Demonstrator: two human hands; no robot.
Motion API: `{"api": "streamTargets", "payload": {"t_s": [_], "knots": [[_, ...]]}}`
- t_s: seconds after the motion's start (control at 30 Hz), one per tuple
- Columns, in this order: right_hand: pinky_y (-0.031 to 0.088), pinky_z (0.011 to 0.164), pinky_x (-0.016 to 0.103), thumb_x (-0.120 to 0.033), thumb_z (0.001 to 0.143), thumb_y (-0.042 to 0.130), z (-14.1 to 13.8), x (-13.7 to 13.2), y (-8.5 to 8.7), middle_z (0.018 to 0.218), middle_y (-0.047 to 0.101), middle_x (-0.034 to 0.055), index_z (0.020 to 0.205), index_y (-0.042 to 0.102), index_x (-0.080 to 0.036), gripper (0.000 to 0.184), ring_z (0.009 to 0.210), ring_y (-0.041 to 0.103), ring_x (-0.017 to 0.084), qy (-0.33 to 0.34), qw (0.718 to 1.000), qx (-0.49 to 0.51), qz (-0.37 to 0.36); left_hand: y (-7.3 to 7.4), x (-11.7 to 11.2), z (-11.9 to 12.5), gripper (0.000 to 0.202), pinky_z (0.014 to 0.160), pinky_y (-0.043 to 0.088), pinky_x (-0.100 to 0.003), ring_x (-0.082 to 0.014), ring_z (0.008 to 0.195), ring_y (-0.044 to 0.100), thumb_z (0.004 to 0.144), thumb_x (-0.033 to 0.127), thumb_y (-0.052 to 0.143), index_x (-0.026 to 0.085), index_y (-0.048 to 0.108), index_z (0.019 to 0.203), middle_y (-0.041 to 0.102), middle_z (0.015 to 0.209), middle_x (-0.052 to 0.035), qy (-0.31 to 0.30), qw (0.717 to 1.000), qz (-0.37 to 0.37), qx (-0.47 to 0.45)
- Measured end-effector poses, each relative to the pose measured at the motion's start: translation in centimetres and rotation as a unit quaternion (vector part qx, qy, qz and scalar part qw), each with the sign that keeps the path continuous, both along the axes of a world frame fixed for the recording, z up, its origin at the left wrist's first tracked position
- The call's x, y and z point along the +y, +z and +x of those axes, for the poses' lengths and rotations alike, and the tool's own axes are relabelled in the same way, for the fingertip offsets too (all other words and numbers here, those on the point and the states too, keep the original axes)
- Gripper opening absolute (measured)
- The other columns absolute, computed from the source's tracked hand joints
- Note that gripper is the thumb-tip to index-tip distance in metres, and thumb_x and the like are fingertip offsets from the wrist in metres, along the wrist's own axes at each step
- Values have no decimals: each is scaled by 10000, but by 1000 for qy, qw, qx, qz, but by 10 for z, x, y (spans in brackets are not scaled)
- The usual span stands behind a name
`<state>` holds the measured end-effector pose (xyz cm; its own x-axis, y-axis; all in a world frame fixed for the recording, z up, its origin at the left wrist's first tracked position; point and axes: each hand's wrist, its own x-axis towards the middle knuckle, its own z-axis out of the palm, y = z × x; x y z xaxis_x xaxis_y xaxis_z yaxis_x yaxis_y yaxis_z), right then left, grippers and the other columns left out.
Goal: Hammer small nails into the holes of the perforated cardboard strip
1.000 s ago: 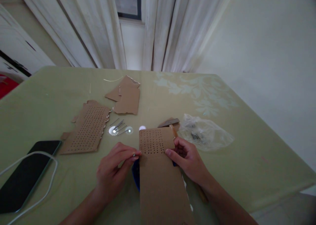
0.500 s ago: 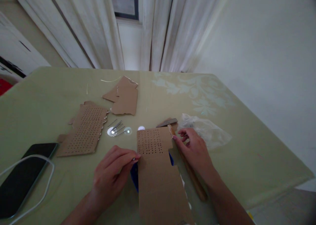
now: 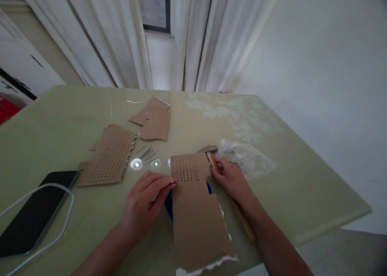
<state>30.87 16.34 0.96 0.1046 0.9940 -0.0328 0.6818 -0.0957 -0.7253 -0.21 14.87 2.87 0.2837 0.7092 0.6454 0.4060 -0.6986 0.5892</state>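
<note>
A brown cardboard piece (image 3: pixel 198 219) with rows of small punched holes at its far end lies in front of me, over something blue (image 3: pixel 168 206) that is mostly hidden. At its left edge, just below the holes, my left hand (image 3: pixel 148 197) pinches a nail (image 3: pixel 173 181), of which only the small shiny end shows. On the right, my right hand (image 3: pixel 232 177) is closed around the wooden handle of a hammer (image 3: pixel 242 219). The hammer's metal head rests beside the far right corner of the cardboard.
Several loose nails (image 3: pixel 146 153) lie near round light spots on the table (image 3: pixel 287 195). A second punched cardboard sheet (image 3: pixel 109 157), cardboard scraps (image 3: pixel 157 122), a phone (image 3: pixel 36 211) under a white cable (image 3: pixel 71 211), and a clear plastic bag (image 3: pixel 248 159) surround the work.
My left hand has moved slightly up and right along the cardboard's edge. My right fingers have closed around the hammer handle. The whole view has shifted a little.
</note>
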Motion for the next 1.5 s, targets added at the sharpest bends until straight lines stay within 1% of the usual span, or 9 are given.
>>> {"api": "streamTargets", "payload": {"t_s": [0.17, 0.3, 0.37, 0.5, 0.6, 0.73, 1.1, 1.27, 1.5], "knots": [[469, 477, 308, -492, 931, 661, 7, -3, 35, 735, 702, 9, 1168, 768, -193, 396, 523, 587, 186, 31, 993, 114, -33, 3, 1, 2, 163, 793, 594, -287, -172, 833, 759, 1025, 71, 702, 205, 792, 1052, 840, 943, -30, -2, 1000, 11, -9], [383, 454, 270, -618, 1022, 594, 2, -20, 79, 740, 569, -38, 1368, 683, -200, 549, 514, 479, 136, 50, 984, 172, -15, 0, 1, 3, 122, 814, 590, -296, -174, 839, 762, 1040, 117, 716, 206, 797, 1051, 838, 944, -24, 4, 1000, 21, -7], [324, 458, 259, -647, 1042, 623, -6, -31, 99, 786, 523, -42, 1352, 687, -209, 540, 531, 418, 114, 102, 965, 232, -59, -1, 2, 3, 107, 807, 591, -299, -176, 832, 762, 1050, 146, 715, 207, 802, 1038, 836, 933, -23, 11, 1000, 24, -4], [342, 533, 280, -597, 1150, 518, -23, -48, 130, 715, 500, -37, 1019, 685, -199, 452, 600, 448, 138, 211, 966, 113, -101, -3, 2, 4, 143, 796, 596, -310, -184, 825, 758, 1074, 172, 679, 214, 810, 1035, 834, 927, -29, 22, 1000, 13, 1], [432, 696, 331, -528, 1187, 464, -32, -53, 146, 844, 656, 27, 1008, 667, -207, 420, 748, 583, 190, 265, 963, -17, -50, -5, 1, 5, 158, 803, 597, -317, -192, 837, 755, 1079, 176, 667, 218, 811, 1028, 829, 920, -35, 21, 1000, 9, -2], [459, 824, 376, -501, 1202, 425, -39, -52, 152, 1005, 751, 75, 1150, 673, -214, 383, 903, 680, 248, 269, 960, -74, -2, -6, 2, 6, 133, 785, 594, -316, -197, 835, 753, 1071, 187, 686, 216, 809, 1028, 831, 925, -39, 15, 1000, 5, 2], [433, 759, 358, -499, 1207, 426, -40, -42, 155, 947, 729, 59, 1075, 665, -213, 395, 826, 654, 231, 271, 957, -98, 28, -6, 4, 6, 138, 780, 578, -309, -193, 828, 751, 1083, 193, 681, 204, 811, 1038, 839, 940, -40, 9, 1000, 0, -4], [440, 807, 375, -443, 1216, 403, -40, -39, 149, 963, 743, 74, 1063, 670, -210, 386, 886, 671, 253, 309, 940, -144, -17, -6, 3, 3, 153, 767, 562, -315, -203, 830, 731, 1064, 170, 689, 210, 815, 988, 825, 931, -42, 6, 1000, -5, 5], [420, 750, 345, -460, 1212, 428, -39, -39, 160, 904, 713, 44, 1007, 647, -216, 386, 813, 647, 222, 291, 948, -126, 28, -5, 4, 4, 118, 782, 563, -297, -193, 867, 712, 1036, 167, 731, 219, 835, 1015, 783, 952, -42, -1, 999, -33, -24]]}}
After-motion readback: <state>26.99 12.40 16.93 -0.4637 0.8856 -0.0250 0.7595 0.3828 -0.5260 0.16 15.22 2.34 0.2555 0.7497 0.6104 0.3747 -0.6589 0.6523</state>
